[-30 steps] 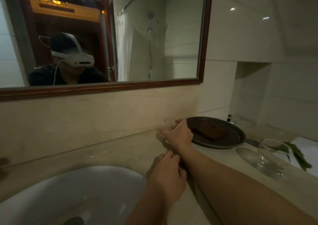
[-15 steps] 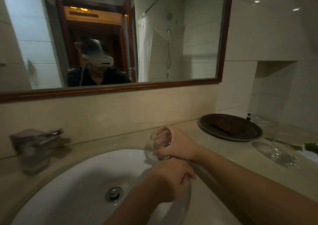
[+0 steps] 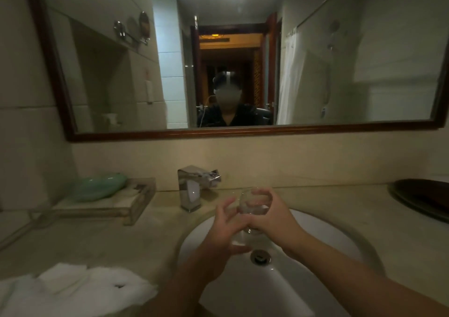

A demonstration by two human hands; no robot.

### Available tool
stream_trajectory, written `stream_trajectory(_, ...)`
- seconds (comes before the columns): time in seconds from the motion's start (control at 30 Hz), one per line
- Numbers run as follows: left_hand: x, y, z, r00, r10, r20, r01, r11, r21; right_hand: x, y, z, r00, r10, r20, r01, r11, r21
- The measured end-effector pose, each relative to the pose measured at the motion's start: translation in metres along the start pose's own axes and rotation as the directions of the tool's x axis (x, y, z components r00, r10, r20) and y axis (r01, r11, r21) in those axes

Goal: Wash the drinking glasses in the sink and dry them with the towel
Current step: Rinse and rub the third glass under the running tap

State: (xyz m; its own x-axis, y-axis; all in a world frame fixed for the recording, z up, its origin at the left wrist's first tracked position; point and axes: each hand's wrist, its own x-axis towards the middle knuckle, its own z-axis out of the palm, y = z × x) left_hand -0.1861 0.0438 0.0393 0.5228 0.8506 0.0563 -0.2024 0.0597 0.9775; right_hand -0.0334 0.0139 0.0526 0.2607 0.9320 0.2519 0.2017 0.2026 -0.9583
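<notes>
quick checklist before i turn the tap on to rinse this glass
1. Glass gripped securely: ok, right hand wraps its bowl.
2. Glass above the sink: ok.
3. Left hand free for the faucet: cannot tell, its fingers are at the glass.
4. Water running: not ok, no stream visible.
5. Towel at hand: ok, on the counter left of the sink.
6. Drain open: cannot tell.

2 hands (image 3: pixel 224 229) (image 3: pixel 272 216), 1 glass (image 3: pixel 253 206), 1 towel (image 3: pixel 73 290), 1 tap (image 3: pixel 192 186).
</notes>
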Motion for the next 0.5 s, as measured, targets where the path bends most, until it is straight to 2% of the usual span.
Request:
stream_trajectory(0.07, -0.001, -0.001, 0.001, 0.996, 0.086, 0.008, -0.086, 0.991, 0.105, 0.004, 0.003, 0.015, 0.996, -0.031, 0.083, 0.030, 1.000, 0.008)
stream_trajectory(0.17, 0.006, -0.002, -0.008, 0.965, 0.200, -0.168, -0.187, 0.979, 0.085, 0.006, 0.016, 0.028, 0.966, -0.102, 0.239, 0.109, 0.994, -0.016)
stream_trajectory(0.23, 0.012, -0.005, -0.020, 0.942, 0.194, -0.273, -0.190, 0.981, 0.042, 0.007, 0.027, 0.030, 0.940, -0.127, 0.317, 0.144, 0.989, -0.030)
stream_trajectory(0.3, 0.017, -0.009, -0.030, 0.911, 0.217, -0.350, -0.193, 0.976, 0.104, 0.010, 0.038, 0.031, 0.931, -0.186, 0.313, 0.239, 0.961, -0.139)
stream_trajectory(0.4, 0.020, -0.013, -0.037, 0.888, 0.259, -0.380, -0.169, 0.952, 0.255, 0.012, 0.050, 0.032, 0.925, -0.276, 0.260, 0.346, 0.895, -0.281)
stream_trajectory(0.5, 0.025, -0.011, -0.039, 0.886, 0.251, -0.390, -0.177, 0.960, 0.217, 0.015, 0.055, 0.026, 0.907, -0.339, 0.251, 0.410, 0.848, -0.335)
